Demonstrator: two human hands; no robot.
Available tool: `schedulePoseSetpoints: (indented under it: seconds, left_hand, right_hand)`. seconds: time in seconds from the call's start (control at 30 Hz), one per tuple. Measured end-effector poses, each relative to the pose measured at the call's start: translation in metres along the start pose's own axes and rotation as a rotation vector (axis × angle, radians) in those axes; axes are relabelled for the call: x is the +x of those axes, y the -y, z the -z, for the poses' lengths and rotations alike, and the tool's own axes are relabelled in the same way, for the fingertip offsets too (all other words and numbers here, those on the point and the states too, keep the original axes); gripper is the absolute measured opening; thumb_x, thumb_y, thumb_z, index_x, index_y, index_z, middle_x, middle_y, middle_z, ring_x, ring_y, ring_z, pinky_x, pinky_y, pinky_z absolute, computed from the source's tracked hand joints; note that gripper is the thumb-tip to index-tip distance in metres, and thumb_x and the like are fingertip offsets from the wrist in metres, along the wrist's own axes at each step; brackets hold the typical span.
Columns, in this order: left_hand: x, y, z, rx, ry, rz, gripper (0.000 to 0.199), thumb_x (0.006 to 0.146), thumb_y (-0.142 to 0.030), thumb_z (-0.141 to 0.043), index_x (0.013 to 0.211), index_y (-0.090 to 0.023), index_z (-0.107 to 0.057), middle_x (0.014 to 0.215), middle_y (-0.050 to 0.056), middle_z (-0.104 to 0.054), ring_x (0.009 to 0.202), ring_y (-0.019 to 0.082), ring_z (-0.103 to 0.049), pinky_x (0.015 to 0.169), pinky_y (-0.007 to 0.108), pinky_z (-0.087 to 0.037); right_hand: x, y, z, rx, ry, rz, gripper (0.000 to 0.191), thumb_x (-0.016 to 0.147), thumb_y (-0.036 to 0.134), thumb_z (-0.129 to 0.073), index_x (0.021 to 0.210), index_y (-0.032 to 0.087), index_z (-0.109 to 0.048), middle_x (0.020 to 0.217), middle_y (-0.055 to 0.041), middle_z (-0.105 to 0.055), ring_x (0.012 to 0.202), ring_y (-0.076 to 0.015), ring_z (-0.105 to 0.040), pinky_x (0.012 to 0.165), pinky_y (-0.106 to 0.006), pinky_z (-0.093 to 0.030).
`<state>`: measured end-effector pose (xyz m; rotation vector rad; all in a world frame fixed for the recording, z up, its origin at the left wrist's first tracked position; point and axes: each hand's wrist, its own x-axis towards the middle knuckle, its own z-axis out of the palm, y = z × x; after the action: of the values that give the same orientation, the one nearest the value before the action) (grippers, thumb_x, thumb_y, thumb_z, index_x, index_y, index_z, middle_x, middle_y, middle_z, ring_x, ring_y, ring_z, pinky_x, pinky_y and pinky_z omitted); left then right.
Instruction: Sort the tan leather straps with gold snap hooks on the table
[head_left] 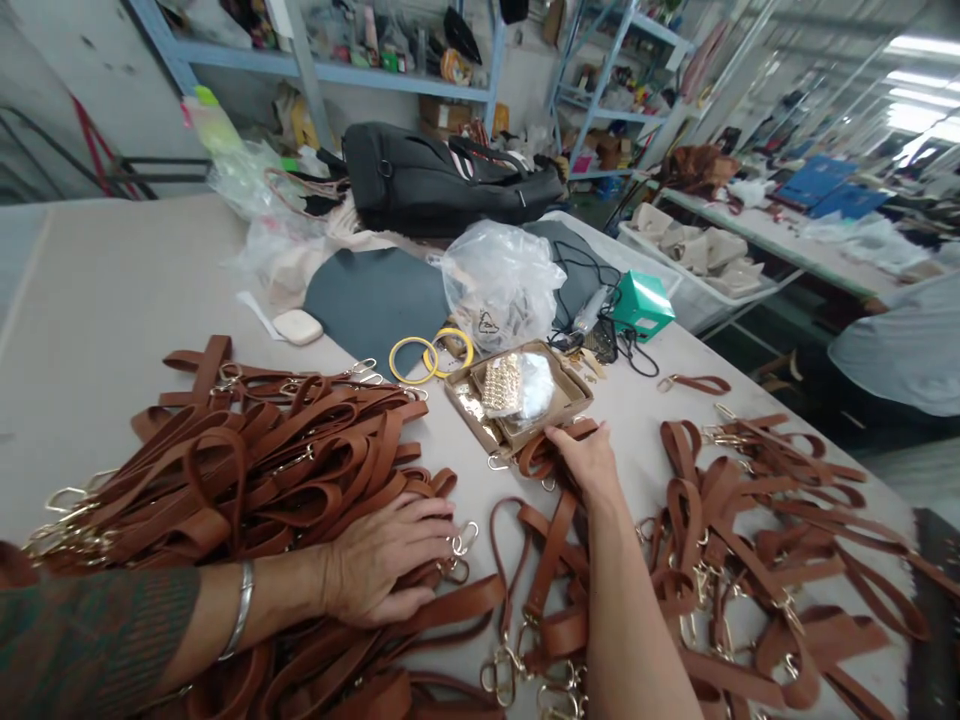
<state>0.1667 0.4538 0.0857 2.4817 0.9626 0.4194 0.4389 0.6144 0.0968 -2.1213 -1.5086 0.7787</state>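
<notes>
Workshop; blue shelving (405,84) behind, pale table (97,290) in front. Left hand (382,560) palm down, fingers loosely extended, unclenched, resting on the left-side pile of brown straps (315,430), metal clasps (455,546) by the fingertips. Right hand (591,465) at a looped strap (536,458), just by the near edge of a cardboard box (568,390); fingers partly hidden, cannot tell how far closed. Looser strap heap (750,515) farther right

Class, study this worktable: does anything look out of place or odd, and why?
One short brown strap lies alone behind the right-hand pile of straps, apart from the rest. It looks stray, though it may have been set aside deliberately. I see no clear damage.
</notes>
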Motion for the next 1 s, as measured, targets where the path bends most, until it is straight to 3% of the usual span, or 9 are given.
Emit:
schedulePoseSetpoints:
  seconds: [0.13, 0.27, 0.43, 0.53, 0.67, 0.87, 1.0]
  left_hand:
    - [-0.001, 0.003, -0.005, -0.01, -0.006, 0.0, 0.045, 0.077, -0.027, -0.06, 0.122, -0.024, -0.055, 0.133, 0.003, -0.062, 0.131, 0.03, -0.045, 0.106, 0.046, -0.033]
    - [-0.001, 0.005, -0.007, -0.002, -0.029, -0.014, 0.045, 0.077, -0.027, -0.06, 0.121, -0.024, -0.055, 0.132, 0.004, -0.062, 0.131, 0.03, -0.044, 0.106, 0.045, -0.034]
    - [-0.001, 0.002, -0.004, 0.02, -0.033, -0.013, 0.042, 0.077, -0.026, -0.06, 0.119, -0.024, -0.058, 0.131, 0.003, -0.063, 0.13, 0.029, -0.045, 0.107, 0.044, -0.034]
    - [-0.001, -0.002, -0.003, 0.018, -0.055, -0.02, 0.041, 0.079, -0.022, -0.058, 0.12, -0.025, -0.058, 0.132, 0.003, -0.062, 0.131, 0.027, -0.044, 0.108, 0.044, -0.032]
    - [-0.001, -0.002, -0.007, 0.014, -0.114, 0.003, 0.038, 0.084, -0.016, -0.051, 0.12, -0.025, -0.059, 0.131, 0.004, -0.062, 0.133, 0.026, -0.04, 0.11, 0.044, -0.028]
    - [0.0, 0.0, -0.011, -0.035, -0.097, 0.056, 0.035, 0.088, -0.026, -0.05, 0.12, -0.032, -0.062, 0.132, -0.003, -0.062, 0.135, 0.021, -0.04, 0.114, 0.035, -0.024]
    - [0.002, 0.003, -0.006, 0.048, -0.141, 0.038, 0.033, 0.086, -0.029, -0.054, 0.118, -0.034, -0.064, 0.129, -0.007, -0.065, 0.13, 0.019, -0.047, 0.11, 0.032, -0.032]
  right_hand:
    - [-0.001, -0.007, -0.007, 0.035, 0.019, -0.003, 0.114, 0.065, 0.049, -0.07, 0.151, 0.006, -0.01, 0.127, -0.0192, -0.061, 0.114, -0.0344, -0.06, 0.095, -0.042, -0.049]
    - [-0.002, -0.004, -0.012, -0.014, 0.003, -0.049, 0.113, 0.066, 0.042, -0.068, 0.152, 0.007, -0.004, 0.123, -0.0216, -0.062, 0.112, -0.0377, -0.059, 0.094, -0.049, -0.046]
    - [-0.013, 0.008, -0.021, -0.118, -0.042, -0.096, 0.101, 0.07, 0.043, -0.064, 0.151, 0.007, -0.016, 0.128, -0.0255, -0.057, 0.121, -0.044, -0.048, 0.098, -0.058, -0.037]
    - [-0.025, 0.016, -0.025, -0.174, -0.096, -0.102, 0.09, 0.076, 0.043, -0.06, 0.149, 0.005, -0.02, 0.132, -0.0254, -0.053, 0.123, -0.0406, -0.046, 0.1, -0.055, -0.035]
    - [-0.031, 0.018, -0.023, -0.247, -0.123, -0.075, 0.076, 0.081, 0.029, -0.056, 0.147, 0.006, -0.027, 0.132, -0.0207, -0.055, 0.117, -0.035, -0.051, 0.099, -0.047, -0.037]
    - [-0.06, -0.016, 0.006, -0.313, -0.002, 0.002, 0.072, 0.073, 0.012, -0.056, 0.142, 0.008, -0.036, 0.119, -0.0201, -0.063, 0.11, -0.0378, -0.054, 0.094, -0.047, -0.04]
    - [-0.098, -0.047, 0.025, -0.289, 0.13, 0.088, 0.064, 0.072, 0.008, -0.057, 0.135, 0.01, -0.047, 0.102, -0.0151, -0.07, 0.097, -0.0317, -0.062, 0.088, -0.041, -0.046]
